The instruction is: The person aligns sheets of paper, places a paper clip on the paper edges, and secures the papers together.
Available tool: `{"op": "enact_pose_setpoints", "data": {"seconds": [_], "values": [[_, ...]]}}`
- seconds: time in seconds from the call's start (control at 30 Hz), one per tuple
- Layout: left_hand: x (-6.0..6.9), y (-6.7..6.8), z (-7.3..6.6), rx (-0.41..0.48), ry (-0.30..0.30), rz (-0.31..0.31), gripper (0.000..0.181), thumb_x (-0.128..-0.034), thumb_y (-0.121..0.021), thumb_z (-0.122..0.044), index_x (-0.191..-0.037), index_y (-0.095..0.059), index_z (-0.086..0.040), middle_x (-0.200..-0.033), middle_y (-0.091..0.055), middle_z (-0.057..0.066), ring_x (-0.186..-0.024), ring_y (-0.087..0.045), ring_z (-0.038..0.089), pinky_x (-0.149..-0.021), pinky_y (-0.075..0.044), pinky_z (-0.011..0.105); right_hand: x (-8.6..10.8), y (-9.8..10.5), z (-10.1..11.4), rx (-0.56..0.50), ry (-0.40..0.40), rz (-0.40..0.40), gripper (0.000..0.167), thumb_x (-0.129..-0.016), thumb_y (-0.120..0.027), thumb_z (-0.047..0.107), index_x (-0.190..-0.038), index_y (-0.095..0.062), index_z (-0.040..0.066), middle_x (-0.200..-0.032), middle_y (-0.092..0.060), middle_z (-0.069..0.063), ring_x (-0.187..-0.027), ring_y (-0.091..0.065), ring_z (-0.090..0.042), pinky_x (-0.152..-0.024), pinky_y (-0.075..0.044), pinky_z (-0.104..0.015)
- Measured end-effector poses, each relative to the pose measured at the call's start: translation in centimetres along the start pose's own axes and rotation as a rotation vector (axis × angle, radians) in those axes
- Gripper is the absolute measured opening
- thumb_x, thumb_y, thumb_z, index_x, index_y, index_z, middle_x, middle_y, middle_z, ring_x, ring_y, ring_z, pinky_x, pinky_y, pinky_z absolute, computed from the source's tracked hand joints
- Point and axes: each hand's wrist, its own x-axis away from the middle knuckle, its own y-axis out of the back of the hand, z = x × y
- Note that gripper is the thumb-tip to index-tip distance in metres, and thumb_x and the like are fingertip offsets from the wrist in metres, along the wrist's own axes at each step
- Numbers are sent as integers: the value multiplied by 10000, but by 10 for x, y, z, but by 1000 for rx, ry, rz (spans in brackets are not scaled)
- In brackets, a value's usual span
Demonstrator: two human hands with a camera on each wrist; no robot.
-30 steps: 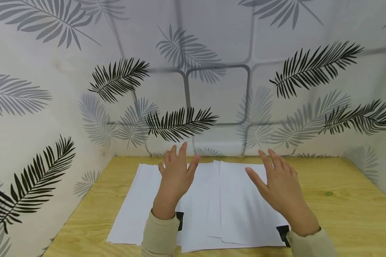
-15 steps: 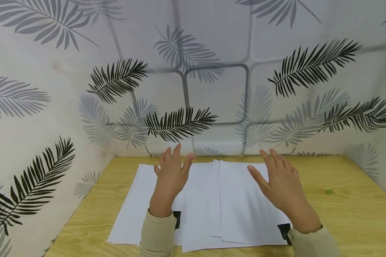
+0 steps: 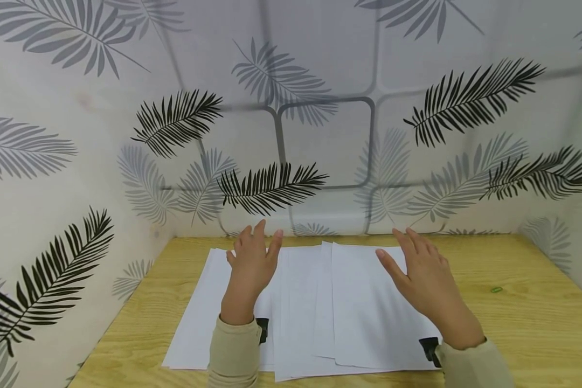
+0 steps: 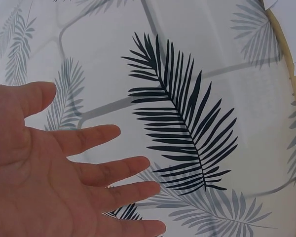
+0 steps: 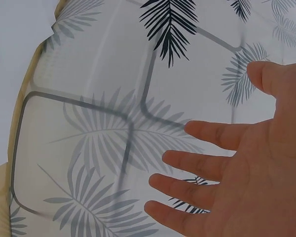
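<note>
Paper sheets [image 3: 300, 310] point lengthwise at the wall [image 3: 330, 145], left hand [image 3: 252, 264] and right hand [image 3: 427, 277] above, each grip loosely spread.

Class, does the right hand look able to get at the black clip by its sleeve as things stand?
Probably yes: the right hand is empty, and only its sleeve crowds the black clip in the head view. The hand would likely need to draw back, as the clip sits back near the wrist.

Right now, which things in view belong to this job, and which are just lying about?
Likely part of the job:
white papers, overlapping on the wooden table
left hand, open, empty
right hand, open, empty

Apparently just lying about:
small green object, right of the papers
</note>
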Motion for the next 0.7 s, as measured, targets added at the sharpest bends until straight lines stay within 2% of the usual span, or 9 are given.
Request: {"op": "enact_pose_setpoints", "data": {"seconds": [0.37,0.7], "values": [[-5,-2,11,1,23,-6,546,-1032,-411,-377,-1425,-398,3,-1427,-359,300,-1344,-243,505,-1004,-126,744,-2,-2,-7,-29,-17,42,682,-1013,-358,514,-1459,-324,-2,-1475,-268,-322,-1308,-253,-551,-948,-219,-732],[-12,-3,22,4,75,6,555,-1030,-404,-389,-1422,-406,4,-1425,-390,273,-1330,-258,513,-999,-151,728,-4,-5,-13,-51,-35,67,695,-1014,-344,521,-1457,-325,-15,-1469,-270,-328,-1308,-249,-551,-946,-217,-734]]}}
